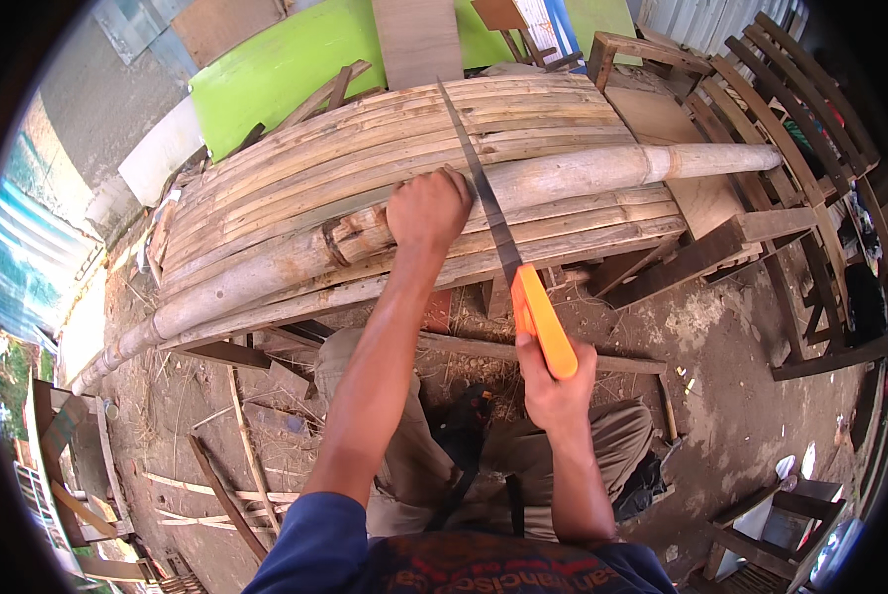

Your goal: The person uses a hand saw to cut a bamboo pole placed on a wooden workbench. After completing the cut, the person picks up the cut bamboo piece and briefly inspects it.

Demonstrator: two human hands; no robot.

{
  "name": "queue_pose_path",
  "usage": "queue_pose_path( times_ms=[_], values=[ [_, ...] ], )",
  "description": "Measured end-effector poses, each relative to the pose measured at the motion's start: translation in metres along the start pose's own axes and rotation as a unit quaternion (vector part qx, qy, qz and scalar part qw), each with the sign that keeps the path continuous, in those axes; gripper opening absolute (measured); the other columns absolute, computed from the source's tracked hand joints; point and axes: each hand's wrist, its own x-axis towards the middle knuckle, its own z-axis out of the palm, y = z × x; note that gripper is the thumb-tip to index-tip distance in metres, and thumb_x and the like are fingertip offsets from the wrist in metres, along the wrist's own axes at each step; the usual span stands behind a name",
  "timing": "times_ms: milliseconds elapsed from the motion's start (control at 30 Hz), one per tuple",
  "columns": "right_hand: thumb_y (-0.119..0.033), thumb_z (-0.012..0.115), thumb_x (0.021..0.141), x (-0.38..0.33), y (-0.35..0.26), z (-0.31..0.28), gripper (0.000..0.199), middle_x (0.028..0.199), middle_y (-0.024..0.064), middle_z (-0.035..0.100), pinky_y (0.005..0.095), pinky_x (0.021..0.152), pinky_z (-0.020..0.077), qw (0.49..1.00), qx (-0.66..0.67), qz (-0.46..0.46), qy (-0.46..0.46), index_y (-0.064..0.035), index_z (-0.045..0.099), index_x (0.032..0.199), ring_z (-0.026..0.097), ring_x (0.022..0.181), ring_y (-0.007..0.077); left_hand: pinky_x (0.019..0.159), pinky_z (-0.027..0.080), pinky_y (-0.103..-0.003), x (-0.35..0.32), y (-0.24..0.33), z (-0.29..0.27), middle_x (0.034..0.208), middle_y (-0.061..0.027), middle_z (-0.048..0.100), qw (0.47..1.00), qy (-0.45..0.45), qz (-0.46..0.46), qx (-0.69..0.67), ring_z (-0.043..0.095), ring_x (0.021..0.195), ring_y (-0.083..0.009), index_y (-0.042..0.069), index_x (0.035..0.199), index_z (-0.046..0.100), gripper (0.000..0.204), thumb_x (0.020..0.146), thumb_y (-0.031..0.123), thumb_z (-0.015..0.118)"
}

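A long thick bamboo pole lies across a low platform of split bamboo slats. My left hand presses down on the pole near its middle. My right hand grips the orange handle of a handsaw. The saw's long steel blade runs up and away from me, crossing the pole just right of my left hand. My knees in grey trousers show below the platform.
Dirt ground with bamboo strips and wood scraps lies at lower left. Dark wooden frames stand at right. Green boards lean behind the platform. A small wooden stool sits at lower right.
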Motion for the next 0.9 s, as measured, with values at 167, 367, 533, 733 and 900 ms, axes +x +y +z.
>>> queue_pose_path(
  times_ms=[167,367,533,733,900],
  values=[
    [-0.007,0.068,0.089,-0.039,0.037,-0.022,0.023,0.051,0.0044,0.045,0.031,0.044,0.0348,1.0,-0.004,-0.026,-0.014,0.0002,0.058,0.069,0.044,0.045,0.0114,0.076,0.056,-0.052,0.004,-0.002,0.001,0.077,-0.0283,0.069,0.999,-0.047,-0.002,-0.015,0.07,0.073,-0.0451,-0.002,0.073,0.073,0.05,0.097,0.03,0.042],
    [-0.008,0.069,0.083,-0.144,0.051,-0.072,0.01,0.065,0.0147,0.065,0.0318,0.057,0.0529,0.988,-0.118,-0.102,-0.007,0.0009,0.068,0.079,0.069,0.058,0.0269,0.076,0.056,-0.051,-0.003,0.011,-0.002,0.07,-0.0265,0.068,0.999,-0.031,-0.022,-0.017,0.069,0.068,-0.0445,-0.002,0.07,0.072,0.05,0.097,0.029,0.043],
    [-0.015,0.07,0.091,0.03,-0.016,0.004,0.032,0.051,0.001,0.048,0.0311,0.047,0.0375,1.0,-0.006,0.008,0.03,0.0046,0.059,0.068,0.046,0.051,0.0073,0.072,0.056,-0.051,-0.002,0.006,0.01,0.068,-0.0242,0.067,0.999,0.027,0.016,0.009,0.068,0.065,-0.0428,0.001,0.067,0.071,0.047,0.096,0.029,0.046],
    [-0.022,0.076,0.088,0.041,-0.025,0.015,0.03,0.06,0.0063,0.058,0.0309,0.059,0.045,0.998,0.013,-0.019,-0.05,0.0017,0.061,0.079,0.052,0.059,0.0127,0.072,0.056,-0.051,0.0,0.001,0.006,0.07,-0.0243,0.068,1.0,0.003,0.006,0.013,0.069,0.067,-0.0424,0.002,0.069,0.072,0.047,0.096,0.031,0.045],
    [-0.018,0.075,0.089,0.017,0.058,0.005,0.023,0.058,0.0037,0.053,0.028,0.052,0.041,0.997,0.064,-0.042,0.004,-0.0015,0.064,0.078,0.049,0.053,0.0095,0.076,0.055,-0.053,0.002,0.008,0.006,0.076,-0.0267,0.069,0.999,-0.035,-0.002,-0.011,0.069,0.071,-0.0447,0.0,0.071,0.072,0.049,0.096,0.031,0.043]
  ],
)
